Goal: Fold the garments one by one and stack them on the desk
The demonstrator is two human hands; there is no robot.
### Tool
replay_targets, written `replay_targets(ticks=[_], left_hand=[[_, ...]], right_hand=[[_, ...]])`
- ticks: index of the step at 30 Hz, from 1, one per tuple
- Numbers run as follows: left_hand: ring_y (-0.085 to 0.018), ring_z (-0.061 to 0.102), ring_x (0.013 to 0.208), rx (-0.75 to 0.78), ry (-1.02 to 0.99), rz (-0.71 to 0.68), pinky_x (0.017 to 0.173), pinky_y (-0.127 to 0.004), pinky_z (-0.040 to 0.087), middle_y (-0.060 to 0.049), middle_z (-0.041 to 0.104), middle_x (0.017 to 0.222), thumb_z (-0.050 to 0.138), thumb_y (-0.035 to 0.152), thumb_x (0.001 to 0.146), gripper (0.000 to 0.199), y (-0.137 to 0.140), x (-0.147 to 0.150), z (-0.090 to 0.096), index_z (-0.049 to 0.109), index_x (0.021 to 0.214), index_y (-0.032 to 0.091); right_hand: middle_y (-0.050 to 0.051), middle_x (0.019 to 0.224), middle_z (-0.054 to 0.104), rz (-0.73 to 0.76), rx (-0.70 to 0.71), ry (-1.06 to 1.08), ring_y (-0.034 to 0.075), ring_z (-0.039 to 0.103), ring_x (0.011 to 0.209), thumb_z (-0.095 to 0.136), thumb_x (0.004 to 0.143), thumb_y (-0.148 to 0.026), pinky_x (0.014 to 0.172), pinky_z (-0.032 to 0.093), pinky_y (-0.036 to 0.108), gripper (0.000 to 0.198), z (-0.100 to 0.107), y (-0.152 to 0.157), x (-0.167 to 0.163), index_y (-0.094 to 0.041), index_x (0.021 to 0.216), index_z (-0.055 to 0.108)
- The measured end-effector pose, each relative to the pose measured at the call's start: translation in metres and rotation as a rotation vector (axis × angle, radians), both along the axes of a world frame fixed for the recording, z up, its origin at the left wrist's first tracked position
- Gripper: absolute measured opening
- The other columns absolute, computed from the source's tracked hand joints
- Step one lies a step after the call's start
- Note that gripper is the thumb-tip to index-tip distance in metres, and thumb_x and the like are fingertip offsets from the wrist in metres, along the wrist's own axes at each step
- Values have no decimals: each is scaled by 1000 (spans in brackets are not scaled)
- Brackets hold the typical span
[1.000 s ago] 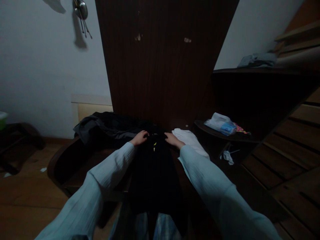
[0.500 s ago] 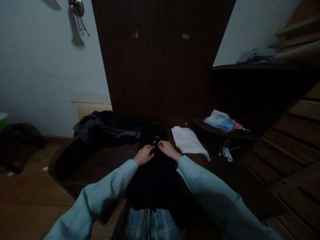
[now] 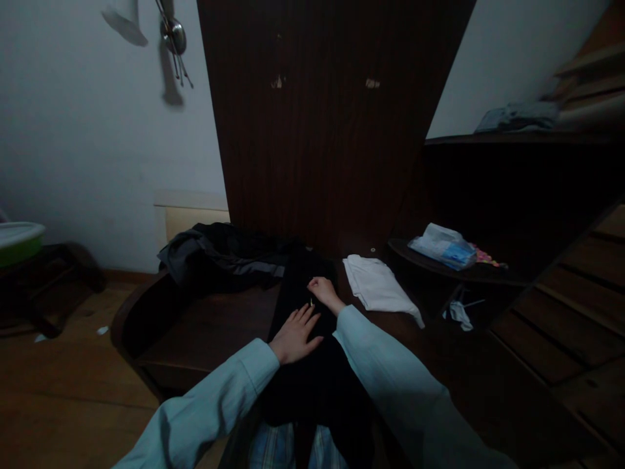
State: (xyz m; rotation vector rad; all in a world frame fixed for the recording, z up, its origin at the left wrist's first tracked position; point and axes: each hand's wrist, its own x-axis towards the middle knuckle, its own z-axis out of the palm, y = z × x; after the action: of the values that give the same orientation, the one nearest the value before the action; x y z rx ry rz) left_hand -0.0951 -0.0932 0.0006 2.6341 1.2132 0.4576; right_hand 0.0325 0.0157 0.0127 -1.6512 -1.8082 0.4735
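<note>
A black garment lies lengthwise before me over the dark wooden seat, its near end above my plaid-covered lap. My left hand rests palm down on it with the fingers outstretched. A little farther along, my right hand is closed, its fingers curled at the black cloth; whatever they grip is hidden. Between the two hands shows a small yellowish mark on the garment. The dark cloth hides its folds and details.
Crumpled black and grey clothing lies on the left of the bench. A folded white cloth sits right of my hands. On a low shelf at right is a clear plastic package. A green basin stands far left.
My left hand has drawn back towards me and flattened on the garment, fingers spread. My right hand stays curled over the cloth. The view has tilted, shifting everything slightly right and down.
</note>
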Motion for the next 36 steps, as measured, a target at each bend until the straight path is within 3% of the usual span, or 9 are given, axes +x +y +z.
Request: replay_targets(ticks=[5,10,16,20,24,28,30,32,36], left_hand=[[-27,37,117,32,-92,64,97,-42,30,-16,44,124,45,40,79,49,-3,1,4,45,119,12],[-20,49,95,-11,-232,71,87,-34,39,-8,57,100,47,22,78,31,-2,-1,8,53,108,17],[-15,54,78,-144,-285,-10,75,-27,42,-3,62,80,46,18,79,21,0,-3,10,63,91,18],[-14,54,79,-161,-270,-24,76,-26,41,-2,62,79,45,17,80,20,2,-3,10,65,86,19],[-16,52,86,-118,-195,-32,82,-29,41,-3,59,87,49,19,79,20,-5,-6,14,62,94,20],[-17,49,98,-99,-212,-61,89,-31,39,-6,54,104,51,24,78,35,-34,-20,20,51,112,21],[-17,46,104,-90,-239,-71,92,-31,37,-5,51,112,49,22,78,36,-54,-28,20,49,114,23],[-19,41,112,-71,-228,-100,97,-33,33,-5,45,121,49,15,74,38,-71,-34,17,51,111,25],[-22,32,120,-72,-176,-197,101,-39,27,-3,38,131,51,7,65,48,-86,-34,12,52,109,25]], right_hand=[[1,68,63,25,3,35,12,58,61,48,72,-16,57,42,21,12,-2,2,1,-18,69,60],[1,67,60,73,21,46,13,57,64,48,72,-15,60,42,22,11,-4,2,4,-18,67,57],[0,68,59,182,-4,62,12,55,65,47,72,-10,64,42,23,12,4,0,5,-18,69,55],[0,73,59,236,-77,99,11,56,64,49,73,-14,63,43,22,8,17,-16,19,-17,79,55],[1,78,60,374,-80,174,13,57,73,51,75,-22,69,44,25,12,27,-63,41,-18,85,55],[2,82,62,433,-37,176,14,57,76,47,78,-30,70,44,27,16,24,-136,65,-19,86,57],[3,85,61,401,25,153,15,56,80,47,79,-29,73,44,27,15,14,-174,76,-20,84,57],[3,79,60,304,97,139,15,56,73,45,78,-27,66,45,26,13,0,-208,86,-19,79,56],[6,86,57,183,201,82,18,56,80,44,75,-19,69,47,28,14,-34,-256,96,-20,85,54]])
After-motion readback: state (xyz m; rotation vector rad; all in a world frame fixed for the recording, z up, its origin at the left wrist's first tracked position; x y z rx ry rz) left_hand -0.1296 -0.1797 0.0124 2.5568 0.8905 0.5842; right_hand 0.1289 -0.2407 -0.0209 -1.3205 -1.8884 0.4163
